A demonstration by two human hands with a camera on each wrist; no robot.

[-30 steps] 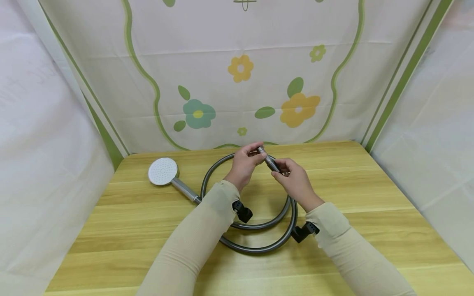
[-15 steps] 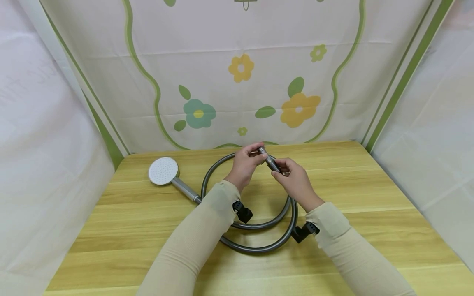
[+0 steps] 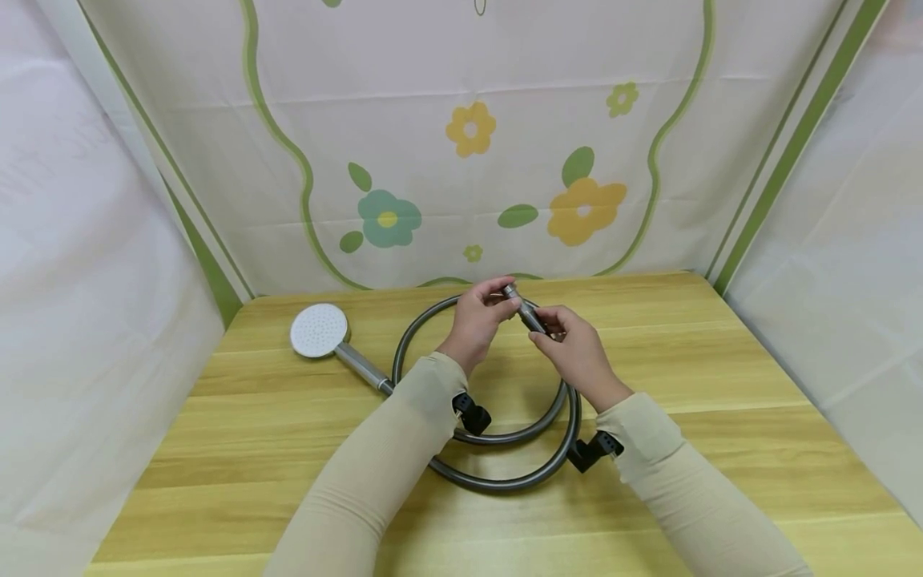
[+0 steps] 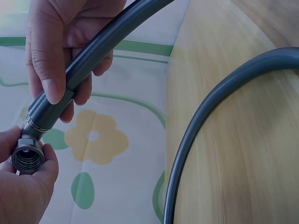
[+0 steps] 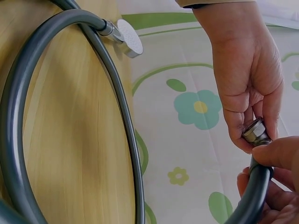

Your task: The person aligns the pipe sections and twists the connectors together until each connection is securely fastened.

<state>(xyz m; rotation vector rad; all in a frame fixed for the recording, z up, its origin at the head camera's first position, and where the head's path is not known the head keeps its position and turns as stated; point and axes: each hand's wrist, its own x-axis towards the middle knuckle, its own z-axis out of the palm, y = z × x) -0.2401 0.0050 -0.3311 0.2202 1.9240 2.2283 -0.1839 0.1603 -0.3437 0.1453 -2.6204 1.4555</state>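
Note:
In the head view my left hand (image 3: 476, 324) pinches the metal nut at the free end of a shower hose. That nut (image 4: 27, 156) shows its open threaded mouth in the left wrist view, between left thumb and fingers. My right hand (image 3: 580, 353) grips the hose just behind it, with the thumb and fingers round the dark sleeve (image 4: 49, 109). Both hands hold this end above the table, tilted. The grey hose (image 3: 497, 485) loops on the tabletop below. Its other end joins the handle of a shower head (image 3: 319, 330), which lies at left with its white face up.
A wood-grain table (image 3: 238, 473) carries the hose and shower head. Behind its back edge hangs a flowered cloth (image 3: 469, 184), close beyond the hands. Pale cloth walls stand at left and right. Small black cameras (image 3: 472, 413) sit on both wrists, over the hose loops.
Both hands keep the same hold on the hose end, with hardly any movement. The head view has tipped very slightly downward.

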